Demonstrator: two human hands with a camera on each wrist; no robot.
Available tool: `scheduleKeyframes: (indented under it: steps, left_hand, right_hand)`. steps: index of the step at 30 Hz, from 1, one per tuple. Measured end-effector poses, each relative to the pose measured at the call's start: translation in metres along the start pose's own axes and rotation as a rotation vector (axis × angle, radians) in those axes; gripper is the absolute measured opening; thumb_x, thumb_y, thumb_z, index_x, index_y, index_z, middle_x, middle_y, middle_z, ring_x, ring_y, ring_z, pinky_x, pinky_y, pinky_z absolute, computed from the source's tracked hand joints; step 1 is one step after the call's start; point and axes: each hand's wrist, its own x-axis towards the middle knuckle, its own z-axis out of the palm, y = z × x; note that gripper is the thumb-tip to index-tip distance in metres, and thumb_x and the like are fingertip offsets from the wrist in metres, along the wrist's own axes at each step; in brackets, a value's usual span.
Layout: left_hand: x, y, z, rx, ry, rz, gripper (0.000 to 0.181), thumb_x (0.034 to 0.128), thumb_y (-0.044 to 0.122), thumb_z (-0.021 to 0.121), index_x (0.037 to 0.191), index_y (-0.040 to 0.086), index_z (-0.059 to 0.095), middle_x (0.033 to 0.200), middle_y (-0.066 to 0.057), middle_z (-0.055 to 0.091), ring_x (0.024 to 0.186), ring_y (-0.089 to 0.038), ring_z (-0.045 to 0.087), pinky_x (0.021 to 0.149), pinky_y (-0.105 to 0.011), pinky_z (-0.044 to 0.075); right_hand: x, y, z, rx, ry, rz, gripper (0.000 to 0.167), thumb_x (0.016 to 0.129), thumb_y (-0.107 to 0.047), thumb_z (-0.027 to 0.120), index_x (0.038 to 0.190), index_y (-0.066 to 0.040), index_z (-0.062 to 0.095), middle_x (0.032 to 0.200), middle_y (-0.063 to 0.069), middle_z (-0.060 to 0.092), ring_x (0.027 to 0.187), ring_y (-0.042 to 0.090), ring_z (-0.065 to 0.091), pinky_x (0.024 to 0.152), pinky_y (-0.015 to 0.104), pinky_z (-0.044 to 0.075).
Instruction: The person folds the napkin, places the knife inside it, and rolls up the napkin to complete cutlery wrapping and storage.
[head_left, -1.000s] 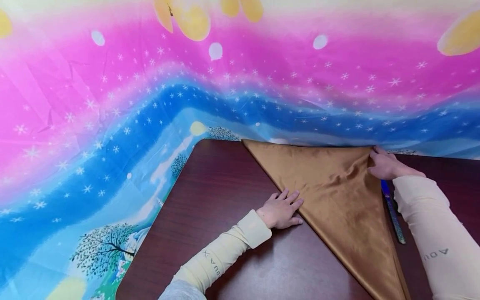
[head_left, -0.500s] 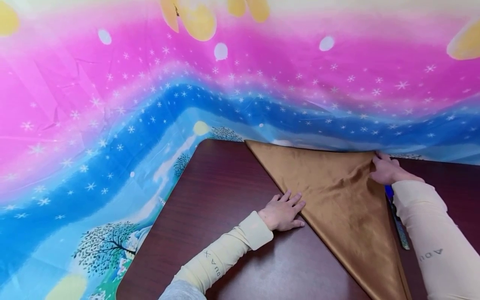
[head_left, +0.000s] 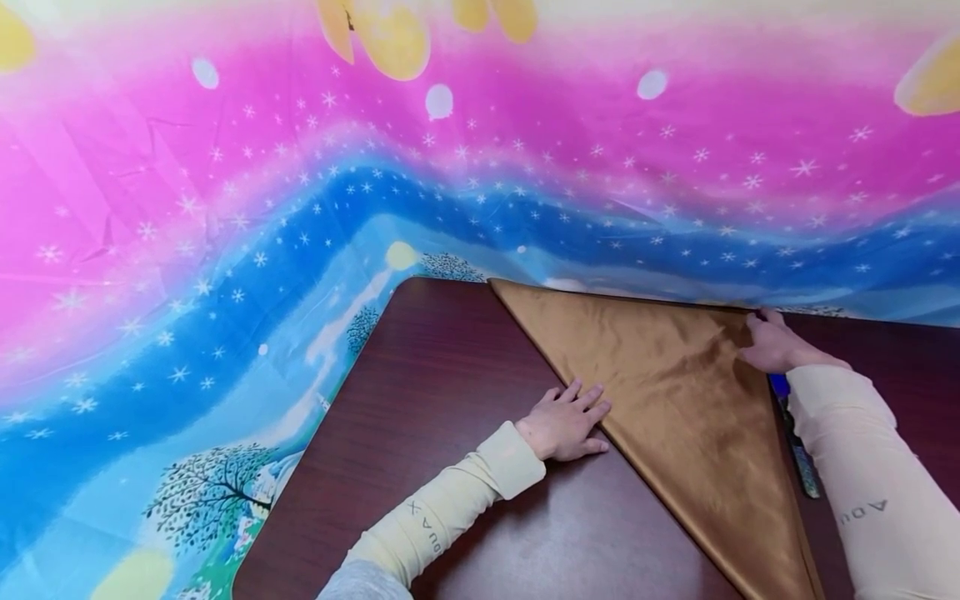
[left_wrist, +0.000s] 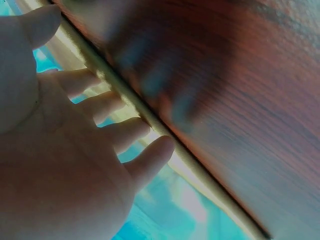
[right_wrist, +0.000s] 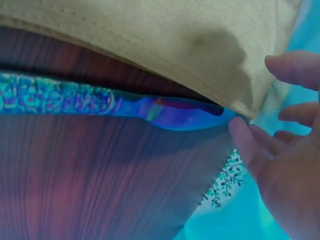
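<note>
A golden-brown satin cloth [head_left: 660, 417], folded into a large triangle, lies on the dark wood table. My left hand [head_left: 564, 425] rests with spread fingers at its slanted folded edge; in the left wrist view the fingertips [left_wrist: 162, 147] touch that fold. At the cloth's far right corner is my right hand [head_left: 776, 340]. In the right wrist view its thumb [right_wrist: 290, 70] and fingers stand apart, with fingertips beside the corner. Close to the cloth's right edge lies a table knife [right_wrist: 185, 115] with a shiny blue blade and patterned handle, partly hidden by the right sleeve in the head view.
The dark wood table [head_left: 420, 375] has a rounded far left corner. Behind and left of it hangs a pink and blue printed backdrop [head_left: 525, 125] with snowflakes and trees, reaching the table's far edge. Creases run across the cloth near the right hand.
My right hand has come slightly nearer along the corner, and the cloth's far edge there lies a little lower and straighter. The left hand stays put. More of the knife is behind the right sleeve.
</note>
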Motion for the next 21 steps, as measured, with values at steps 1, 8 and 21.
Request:
scheduleKeyframes:
  steps: [1,8,21]
  left_hand:
    - [0.000,0.000,0.000,0.002,0.000,-0.002,0.066,0.0949,0.061,0.041,0.153,0.033,0.025,0.162,0.011,0.015,0.150,-0.020,0.014,0.117,-0.038,0.024]
    - [0.000,-0.002,0.001,0.000,0.004,-0.003,0.066,0.0952,0.060,0.042,0.153,0.033,0.025,0.162,0.011,0.016,0.151,-0.019,0.014,0.117,-0.038,0.024]
    - [-0.001,-0.004,0.004,0.007,0.008,-0.012,0.067,0.0948,0.060,0.043,0.153,0.032,0.025,0.162,0.007,0.016,0.150,-0.020,0.015,0.116,-0.039,0.026]
  right_hand:
    - [0.000,0.000,0.000,-0.004,0.000,-0.002,0.075,0.092,-0.014,0.052,0.136,0.030,0.011,0.141,0.052,-0.006,0.133,0.063,-0.005,0.102,0.071,0.022]
    - [-0.003,-0.001,0.004,-0.105,0.022,-0.044,0.062,0.090,-0.013,0.052,0.132,0.028,0.031,0.135,0.051,0.022,0.127,0.062,0.015,0.101,0.071,0.021]
    - [-0.002,-0.021,0.031,-0.106,-0.007,0.013,0.083,0.099,-0.050,0.043,0.145,0.015,0.020,0.144,0.047,0.011,0.126,0.068,0.017,0.095,0.078,0.024]
